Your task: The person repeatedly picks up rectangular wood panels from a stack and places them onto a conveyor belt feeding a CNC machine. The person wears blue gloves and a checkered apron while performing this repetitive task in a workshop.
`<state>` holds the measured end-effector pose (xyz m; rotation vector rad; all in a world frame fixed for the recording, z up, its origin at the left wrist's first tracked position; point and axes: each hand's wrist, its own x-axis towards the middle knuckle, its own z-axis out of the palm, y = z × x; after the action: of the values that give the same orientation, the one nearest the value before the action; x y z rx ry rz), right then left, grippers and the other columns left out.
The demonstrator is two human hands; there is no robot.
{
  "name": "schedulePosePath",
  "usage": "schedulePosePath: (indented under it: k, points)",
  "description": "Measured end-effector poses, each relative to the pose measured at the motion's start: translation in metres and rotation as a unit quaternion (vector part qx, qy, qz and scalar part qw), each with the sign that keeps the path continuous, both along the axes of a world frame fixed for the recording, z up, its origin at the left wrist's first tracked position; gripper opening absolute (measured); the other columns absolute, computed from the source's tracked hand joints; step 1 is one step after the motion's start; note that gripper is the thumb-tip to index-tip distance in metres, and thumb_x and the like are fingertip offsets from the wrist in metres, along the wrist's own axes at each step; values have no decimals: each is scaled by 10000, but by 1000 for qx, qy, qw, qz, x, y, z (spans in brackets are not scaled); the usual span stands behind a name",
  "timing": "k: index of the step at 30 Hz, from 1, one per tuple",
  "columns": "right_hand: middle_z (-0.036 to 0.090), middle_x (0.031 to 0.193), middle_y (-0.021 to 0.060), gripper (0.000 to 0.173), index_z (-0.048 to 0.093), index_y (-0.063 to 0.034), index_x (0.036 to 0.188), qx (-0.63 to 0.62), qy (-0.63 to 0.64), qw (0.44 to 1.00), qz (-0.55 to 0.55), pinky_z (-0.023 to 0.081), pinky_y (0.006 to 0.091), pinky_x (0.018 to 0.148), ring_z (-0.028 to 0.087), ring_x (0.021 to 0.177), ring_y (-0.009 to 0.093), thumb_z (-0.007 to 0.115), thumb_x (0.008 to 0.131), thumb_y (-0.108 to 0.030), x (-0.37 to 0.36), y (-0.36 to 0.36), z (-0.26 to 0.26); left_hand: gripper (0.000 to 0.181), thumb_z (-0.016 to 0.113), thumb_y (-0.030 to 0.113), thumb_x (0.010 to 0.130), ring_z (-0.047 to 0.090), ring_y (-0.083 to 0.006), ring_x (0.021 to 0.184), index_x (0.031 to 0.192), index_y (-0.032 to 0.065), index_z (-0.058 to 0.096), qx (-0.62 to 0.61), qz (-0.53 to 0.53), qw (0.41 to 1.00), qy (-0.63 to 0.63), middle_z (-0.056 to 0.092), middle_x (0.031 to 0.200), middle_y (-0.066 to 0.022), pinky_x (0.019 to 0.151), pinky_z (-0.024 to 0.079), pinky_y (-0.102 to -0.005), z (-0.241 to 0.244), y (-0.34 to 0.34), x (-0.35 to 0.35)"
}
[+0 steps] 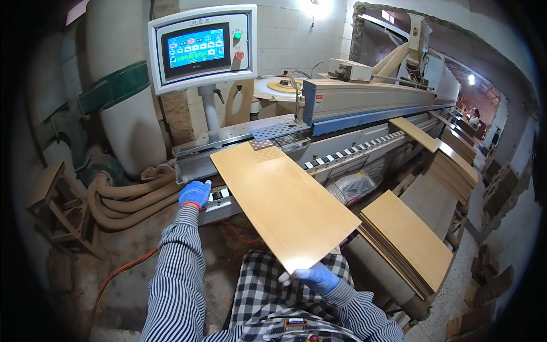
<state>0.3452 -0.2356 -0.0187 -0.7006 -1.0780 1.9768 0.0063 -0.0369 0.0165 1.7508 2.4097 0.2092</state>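
A rectangular wood-grain board (pixel 286 201) lies in front of me, its far end on the infeed table of an edge banding machine (pixel 363 100) and its near end over my checked apron. My right hand (pixel 316 278), in a blue glove, grips the board's near corner, thumb on top and the other fingers mostly hidden below. My left hand (pixel 194 194), also gloved in blue, is by the left end of the machine's roller rail (pixel 220 201), to the left of the board. Its fingers are partly hidden, so I cannot tell whether it grips anything.
A control panel (pixel 196 45) with a lit screen stands ahead. Stacked boards (pixel 408 239) lie to my right, with more boards (pixel 455 164) beyond. Dust hoses (pixel 136 205), a wooden stool (pixel 64 209) and a red cable (pixel 124 269) are on the left. A person (pixel 473 119) is far back.
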Motion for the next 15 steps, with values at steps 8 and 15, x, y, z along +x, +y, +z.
schedulePosePath:
  k: [8, 15]
  points:
    - [631, 941, 148, 460, 515, 54, 1142, 73, -60, 994, 46, 542, 322, 731, 651, 807, 232, 653, 844, -268, -40, 18, -24, 534, 292, 425, 937, 569, -325, 1055, 1018, 48, 660, 11, -19, 1000, 13, 603, 1128, -174, 912, 433, -429, -11, 8, -5]
    - [666, 826, 164, 362, 579, 74, 1030, 40, -81, 996, -1, 520, 281, 730, 647, 765, 200, 539, 919, -268, -39, 3, -20, 549, 293, 436, 937, 570, -334, 1046, 1013, 36, 661, 17, -7, 1000, -7, 605, 1112, -192, 912, 431, -433, -5, 2, 0]
